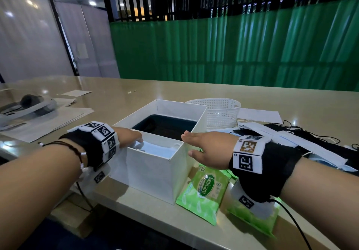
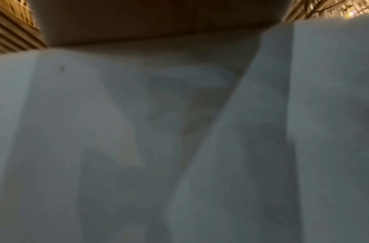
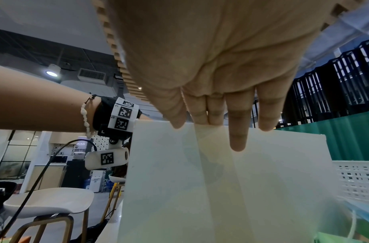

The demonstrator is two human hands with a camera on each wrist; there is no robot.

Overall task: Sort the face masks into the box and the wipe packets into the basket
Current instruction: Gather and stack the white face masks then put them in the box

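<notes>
Both hands flanked the box [image 1: 153, 172]: left hand [image 1: 129, 136] at 9 o'clock, fingers dipping inside, grip unclear; right hand [image 1: 207, 148] at 3 o'clock, flat and empty.

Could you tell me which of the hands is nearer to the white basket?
Right. The right hand hovers open by the box's right wall, on the white basket's side; the left hand reaches over the box's far left edge.
</notes>
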